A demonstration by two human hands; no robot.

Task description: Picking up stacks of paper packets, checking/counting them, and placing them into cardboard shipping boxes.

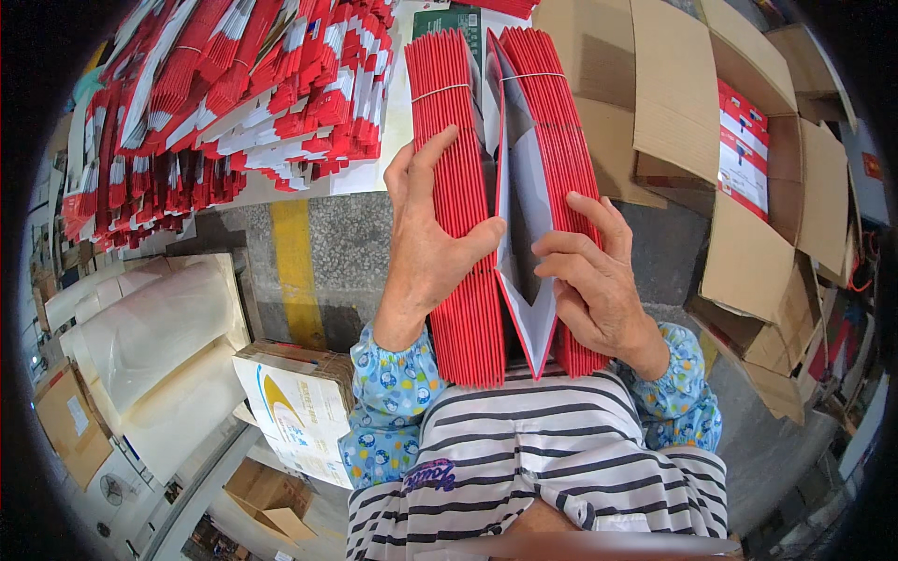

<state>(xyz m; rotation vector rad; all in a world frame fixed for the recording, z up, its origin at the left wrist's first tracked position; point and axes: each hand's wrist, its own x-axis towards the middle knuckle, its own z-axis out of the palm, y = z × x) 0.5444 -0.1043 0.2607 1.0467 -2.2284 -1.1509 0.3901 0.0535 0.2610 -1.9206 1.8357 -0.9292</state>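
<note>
Two long bundles of flat-folded red cartons stand side by side against my front, each with a pale band round its far part. My left hand point(426, 229) spans the left bundle point(465, 318), fingers along its outer side and thumb at its inner edge. On the right bundle point(558, 112) rests my right hand point(599, 280), its fingers bent over the top and inner edge. Between the bundles a single red-and-white folded carton point(530, 196) gapes apart, pale inside. The left thumb touches its edge.
A big heap of red-and-white folded cartons point(281, 103) covers the white table at the far left. To the right stands an open cardboard box point(683, 93) with red-and-white printed packages point(744, 150) inside. A printed white carton stack point(295, 402) lies by my left elbow.
</note>
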